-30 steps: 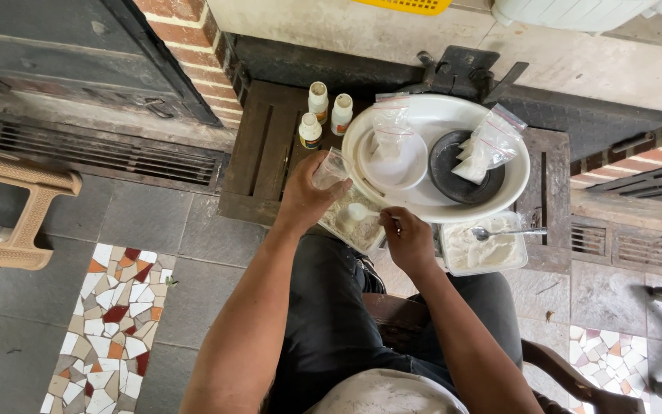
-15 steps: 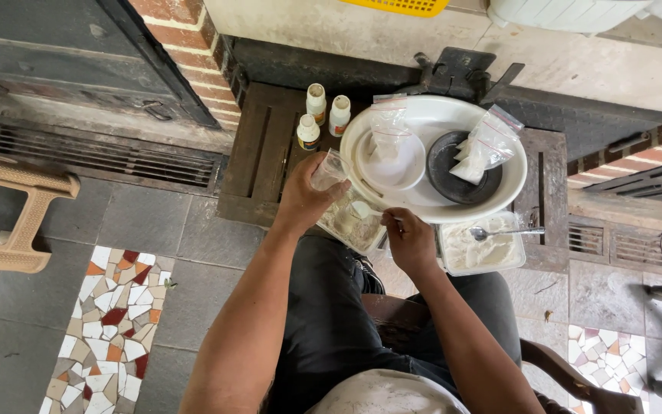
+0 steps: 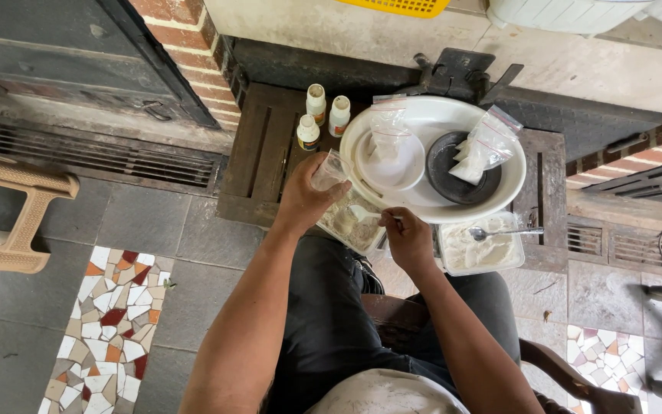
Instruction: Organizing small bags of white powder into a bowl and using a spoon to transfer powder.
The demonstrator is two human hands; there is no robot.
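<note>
RISK: powder spill if small clear bag (image 3: 329, 172) tips | left hand (image 3: 304, 201) pinching bag at 9 o'clock of white basin (image 3: 423, 207) | right hand (image 3: 408, 238) closed around spoon, partly hidden, over powder tray (image 3: 354, 222)

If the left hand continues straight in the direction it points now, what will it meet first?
The left hand, holding a small clear bag, points up and to the right. It would probably meet the rim of the large white basin first. Depth is unclear from above, so it might pass over the rim instead.
</note>
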